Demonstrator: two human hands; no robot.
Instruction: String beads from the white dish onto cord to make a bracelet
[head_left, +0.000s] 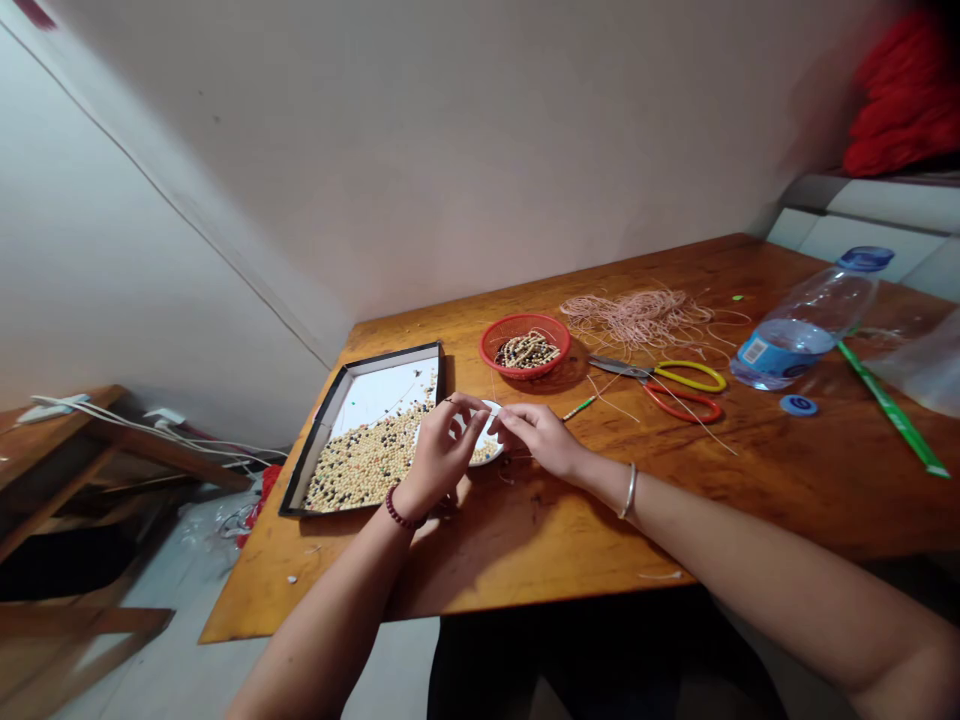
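1. The left hand point(442, 440) is curling thumb and index finger towards each other, their tips nearly meeting; whether they are closing on anything is too small to tell.
2. The right hand point(544, 435) is bringing its thumb and fingertips close together beside the left fingertips; whether they are clamping a bead or a cord end cannot be told.
3. Beneath the fingers, a white dish point(495, 407) is holding loose beads. A low wrist could be tipping its rim and spilling them; a slack pinch could be letting a small piece drop.
4. At 9 o'clock, a black-edged tray point(390, 358) is holding many mixed beads point(367, 455), lying just beside the left hand. A sideways knock from that forearm could be scattering them.
5. At 3 o'clock, near the right hand, a short beaded strand point(579, 408) is lying on the table point(570, 560); if its end is unknotted, beads could be slipping off.
6. At 1 o'clock, a red basket point(564, 345) is holding beaded strings point(529, 352).
7. At 2 o'clock, pink cord point(637, 318) is lying loosely heaped, its loops risking tangles with the scissors point(643, 374) towards 3 o'clock.
8. Farther out towards 3 o'clock, a bottle point(795, 345) is standing near its loose blue cap point(798, 405).
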